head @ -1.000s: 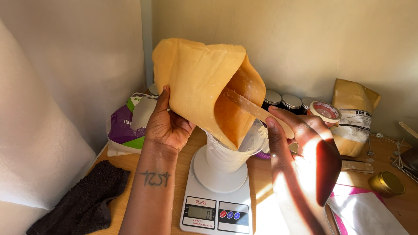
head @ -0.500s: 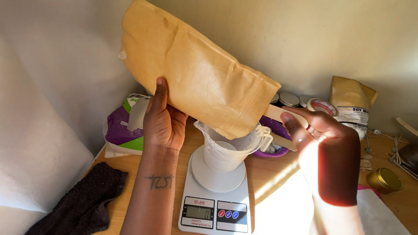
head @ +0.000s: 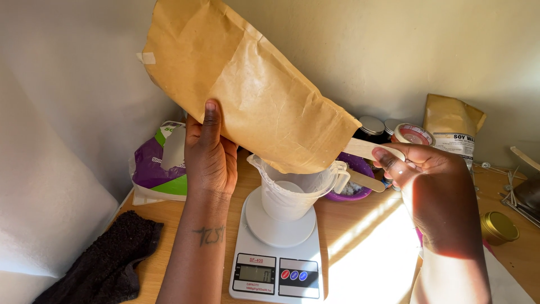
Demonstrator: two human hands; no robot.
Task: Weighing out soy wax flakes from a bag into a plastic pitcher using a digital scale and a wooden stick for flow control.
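Brown paper makes up the large bag [head: 253,84], which the left hand [head: 209,152] holds tilted above the worktop [head: 360,236], its lower corner dipping over the rim of a clear plastic jug [head: 292,194]. The left fingers are closed around the bag's underside, thumb running up its face. The jug stands on the round plate of a white kitchen scale [head: 277,264]. The right hand [head: 430,180] pinches a flat wooden stick [head: 365,149] between thumb and fingertips, its far end touching the bag's low corner.

Judging by its creases and sagging belly, the bag is soft and loosely filled, likely to shift weight as its contents slide; a grip under the middle, where the hand now sits, looks steadiest. The jug seems light and easily nudged.

Nearby lie a dark cloth [head: 101,264], a purple-and-green packet [head: 154,174], a gold tin [head: 499,226] and another paper bag [head: 453,126].
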